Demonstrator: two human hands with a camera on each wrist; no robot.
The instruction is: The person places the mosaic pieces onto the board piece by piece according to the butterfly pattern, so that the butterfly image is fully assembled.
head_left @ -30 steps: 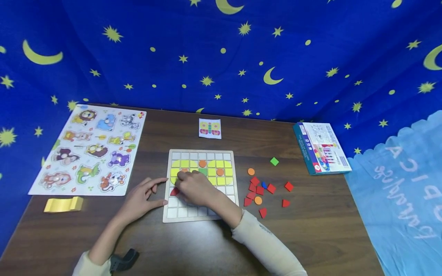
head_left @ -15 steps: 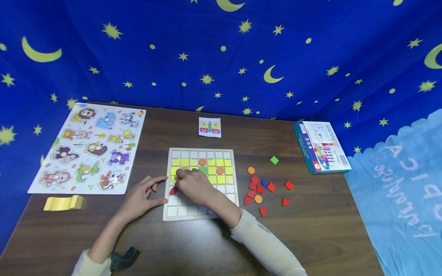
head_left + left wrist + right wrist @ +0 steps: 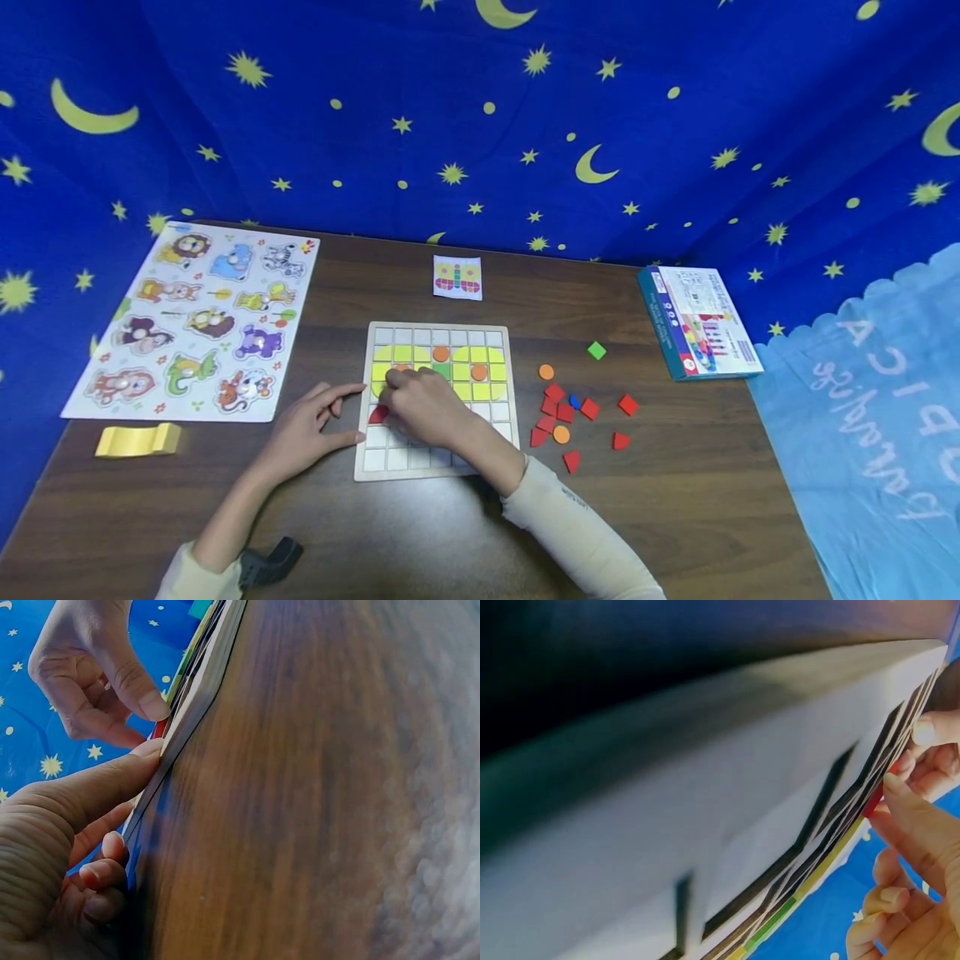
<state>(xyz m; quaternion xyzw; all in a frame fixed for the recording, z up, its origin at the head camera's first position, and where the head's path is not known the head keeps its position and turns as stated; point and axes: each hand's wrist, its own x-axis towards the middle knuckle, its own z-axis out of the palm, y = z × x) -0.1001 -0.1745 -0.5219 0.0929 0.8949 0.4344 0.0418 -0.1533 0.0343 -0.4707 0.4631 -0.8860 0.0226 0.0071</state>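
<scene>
A square wooden grid board [image 3: 375, 459] lies in front of me, with yellow, orange and green tiles in its upper rows. My right hand [image 3: 427, 408] reaches over its left part, thumb and index finger pinching a red tile [image 3: 874, 801] low at the grid. In the head view a rounded red tile [image 3: 378, 414] shows just left of those fingertips; the hand hides the cells beneath it. Against the board's left edge rest the thumb and index finger of my left hand [image 3: 309, 429], with its other fingers loosely bent. In the left wrist view, its thumb touches the board's rim.
Right of the board lie several loose red tiles [image 3: 565, 412], orange discs [image 3: 561, 434], a blue piece [image 3: 574, 401] and a green square [image 3: 596, 350]. A butterfly pattern card [image 3: 457, 277], animal puzzle [image 3: 202, 325], yellow block [image 3: 137, 440] and box [image 3: 701, 321] surround it.
</scene>
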